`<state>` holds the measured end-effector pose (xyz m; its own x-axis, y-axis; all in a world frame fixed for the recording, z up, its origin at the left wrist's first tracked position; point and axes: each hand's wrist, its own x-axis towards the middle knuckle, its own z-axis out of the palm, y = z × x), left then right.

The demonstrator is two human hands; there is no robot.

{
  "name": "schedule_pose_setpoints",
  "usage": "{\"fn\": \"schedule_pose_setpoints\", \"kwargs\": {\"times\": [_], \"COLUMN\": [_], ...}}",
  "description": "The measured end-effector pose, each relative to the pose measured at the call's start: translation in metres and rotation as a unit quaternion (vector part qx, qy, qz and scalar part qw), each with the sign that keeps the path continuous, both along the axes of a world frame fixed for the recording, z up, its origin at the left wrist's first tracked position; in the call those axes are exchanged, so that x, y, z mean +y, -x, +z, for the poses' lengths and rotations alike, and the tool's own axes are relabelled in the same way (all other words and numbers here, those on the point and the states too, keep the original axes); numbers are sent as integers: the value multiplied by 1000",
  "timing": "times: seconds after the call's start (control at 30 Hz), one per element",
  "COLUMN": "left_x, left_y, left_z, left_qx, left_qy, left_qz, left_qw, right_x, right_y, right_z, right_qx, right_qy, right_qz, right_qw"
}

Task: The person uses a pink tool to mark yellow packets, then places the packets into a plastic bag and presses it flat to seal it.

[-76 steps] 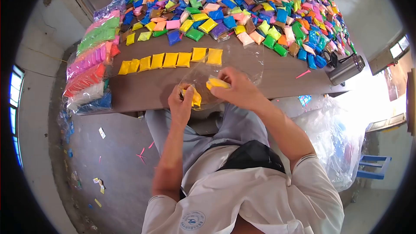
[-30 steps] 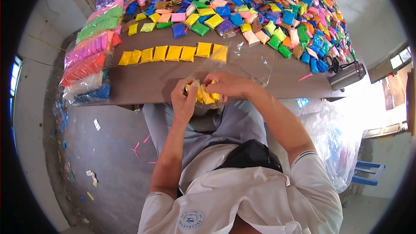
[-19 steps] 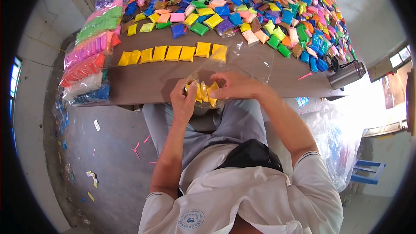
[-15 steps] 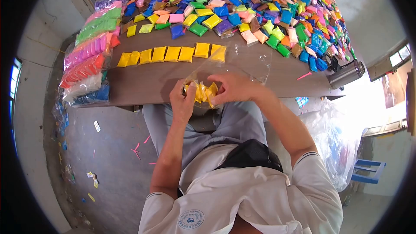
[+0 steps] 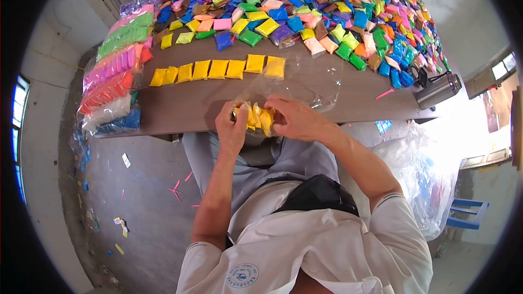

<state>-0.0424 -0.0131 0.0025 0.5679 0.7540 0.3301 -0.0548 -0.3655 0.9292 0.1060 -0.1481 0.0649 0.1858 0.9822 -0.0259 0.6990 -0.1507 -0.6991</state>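
Forearms [image 5: 357, 158] angle inward, left hand [image 5: 231, 129] and right hand [image 5: 300, 122] close together, fingers [image 5: 279, 103] curled

A: How many yellow packets [image 5: 218, 69] lie lined up?
B: Eight. The bunch [image 5: 265, 120] between two hands [image 5: 231, 126] overlaps too much to count.
A: And the coloured heap [image 5: 277, 13]?
B: Too many to count. One metal flask [image 5: 438, 91], one blue stool [image 5: 464, 223].

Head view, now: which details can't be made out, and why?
All in the head view:
Yellow packets between the hands: exact count unclear, hidden by overlap and fingers.
Left hand: fingertips other than the thumb's, hidden behind the packets.
Clear bag: its mouth can't be traced; it is see-through.
Heap of coloured packets: far end cut off by the top edge.
Shirt badge: small lettering, too tiny to read.
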Motion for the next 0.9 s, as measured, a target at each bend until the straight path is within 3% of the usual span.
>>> {"fn": "schedule_pose_setpoints", "kwargs": {"times": [0.2, 0.4, 0.5, 0.7, 0.9], "left_x": [1, -1, 0, 0, 0], "left_y": [0, 0, 0, -1, 0], "left_z": [2, 5, 4, 2, 2], "left_qx": [7, 9, 11, 1, 1], "left_qy": [7, 4, -2, 6, 7], "left_qz": [-3, -1, 2, -5, -3], "left_qw": [1000, 1000, 1000, 1000, 1000], "right_x": [5, 13, 14, 19, 19], "right_y": [-1, -3, -6, -7, -9], "right_z": [-17, -6, 3, -14, -12], "right_qx": [-127, -103, -28, -83, -61], "right_qy": [-66, 13, 26, 20, 6], "right_qz": [25, 16, -4, -20, -22], "right_qw": [989, 994, 999, 996, 998]}}
